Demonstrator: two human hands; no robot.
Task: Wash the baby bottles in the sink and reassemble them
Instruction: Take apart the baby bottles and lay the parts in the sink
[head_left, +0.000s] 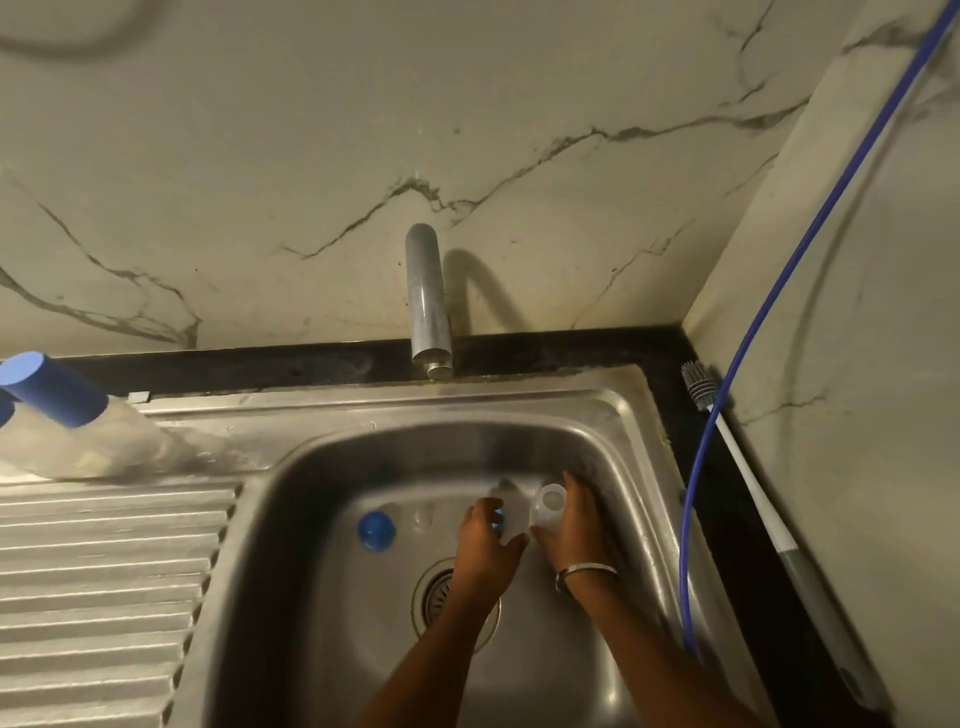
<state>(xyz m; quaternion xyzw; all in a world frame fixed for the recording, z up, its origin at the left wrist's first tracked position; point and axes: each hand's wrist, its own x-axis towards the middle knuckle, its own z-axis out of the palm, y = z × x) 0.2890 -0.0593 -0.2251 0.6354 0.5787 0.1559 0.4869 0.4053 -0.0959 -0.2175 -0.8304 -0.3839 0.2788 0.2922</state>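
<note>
Bottle (548, 506) held apart in right hand (574, 525); left hand (485, 535) grips its cap (511, 519); washing barely begun, reassembly remains.

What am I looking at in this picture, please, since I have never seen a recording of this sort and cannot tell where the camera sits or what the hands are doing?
There is no machine here: a person wears a wide-angle camera on the head, so the single picture looks forward and down at their own two bare hands over a steel sink. The left hand grips a clear bottle part with a bit of blue on it; what exactly it is, blur hides. The right hand, with a bangle at the wrist, holds a clear bottle, its open mouth facing the camera. A blue cap lies on the sink floor, left of the hands, with the drain below them. The tap stands behind the basin; no water shows. A bottle brush lies on the dark counter to the right, beside a blue hose. On the ribbed drainboard stands another bottle with a blue cap.
</note>
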